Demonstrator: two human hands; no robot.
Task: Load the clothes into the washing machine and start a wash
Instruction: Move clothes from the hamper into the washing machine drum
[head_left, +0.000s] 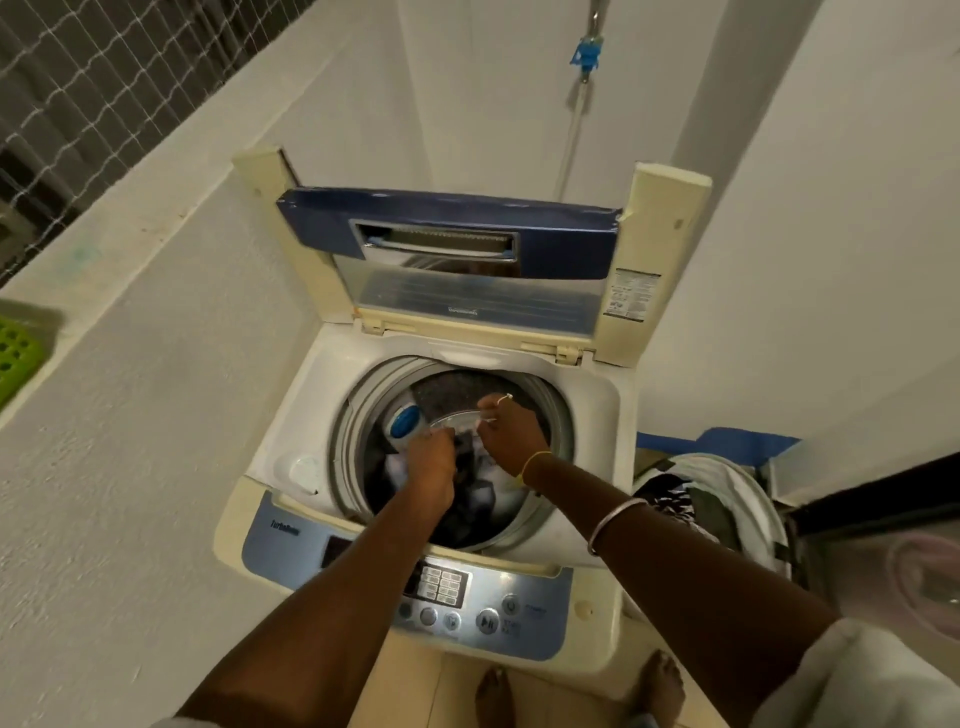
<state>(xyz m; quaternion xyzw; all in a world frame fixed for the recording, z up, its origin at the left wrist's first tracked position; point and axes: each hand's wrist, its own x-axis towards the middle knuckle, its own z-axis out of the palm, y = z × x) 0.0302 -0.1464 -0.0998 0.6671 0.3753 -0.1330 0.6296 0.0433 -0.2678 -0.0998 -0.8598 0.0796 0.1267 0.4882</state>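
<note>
I see the big cream and blue top-loading washing machine (415, 467) with its lid up, dark and white clothes (483, 499) down in its drum, and – smaller – my left hand (431, 467) and right hand (511, 434) each pinching a clear round plastic cup (457, 420) above them.
</note>
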